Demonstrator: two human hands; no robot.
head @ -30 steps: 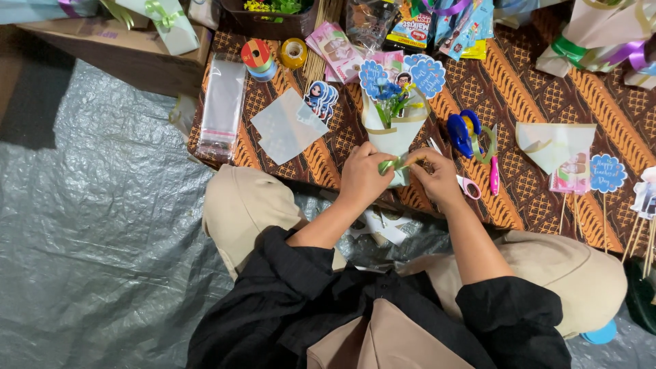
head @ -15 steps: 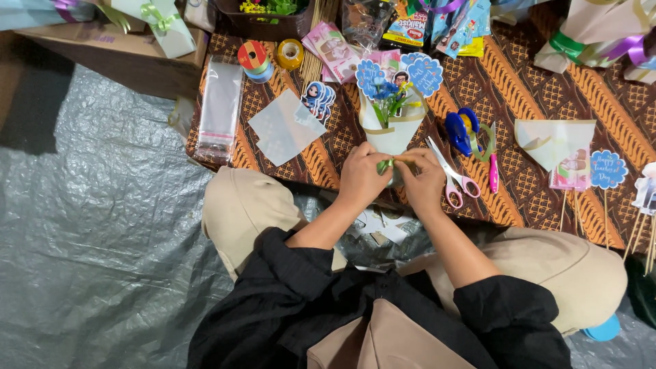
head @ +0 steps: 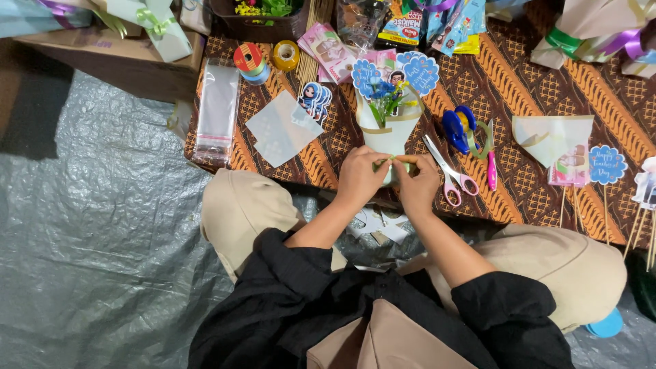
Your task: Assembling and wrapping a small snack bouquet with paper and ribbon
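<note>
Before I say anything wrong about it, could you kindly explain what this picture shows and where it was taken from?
There is no machine here: a camera worn on a person's head looks down at their own two bare hands. The person sits on a grey plastic sheet at a brown patterned cloth. The left hand and right hand pinch a thin green ribbon at the base of a small paper-wrapped bouquet. Beside it lie pink-handled scissors, blue-handled scissors, clear plastic sleeves, rolls of tape and another paper cone.
</note>
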